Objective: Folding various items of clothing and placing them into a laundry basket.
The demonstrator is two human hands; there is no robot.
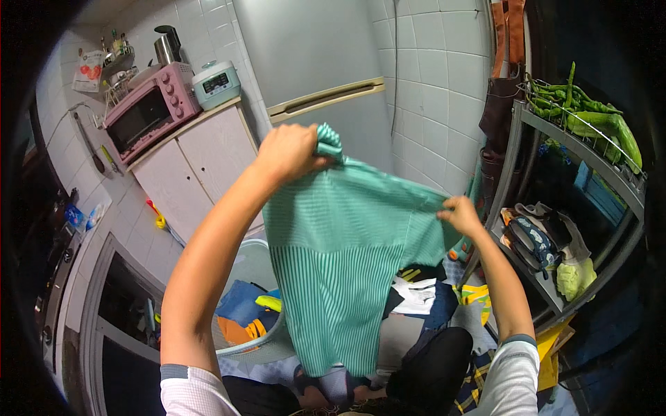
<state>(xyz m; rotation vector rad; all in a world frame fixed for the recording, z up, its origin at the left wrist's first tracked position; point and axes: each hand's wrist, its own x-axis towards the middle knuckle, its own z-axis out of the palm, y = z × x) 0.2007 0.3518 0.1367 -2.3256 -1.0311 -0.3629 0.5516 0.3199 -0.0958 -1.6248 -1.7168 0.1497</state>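
A green-and-white striped shirt (338, 249) hangs in the air before me, its lower part in bolder stripes. My left hand (292, 152) is closed on bunched cloth at its upper left. With its fingers, my right hand (462, 214) pinches the edge of the sleeve at the right, which is drawn out sideways. Behind the shirt, to the left, stands a pale plastic laundry basket (260, 351) with blue, orange and yellow clothes in it. A white garment (416, 296) and dark clothes lie to the right of the shirt, partly hidden by it.
A grey refrigerator (322, 57) stands ahead. On a low cabinet (187, 177) at the left are a pink toaster oven (151, 109) and a light green rice cooker (217, 85). At the right, a metal rack (583, 151) holds green peppers (567, 99) and bags. My knee (437, 359) is close below.
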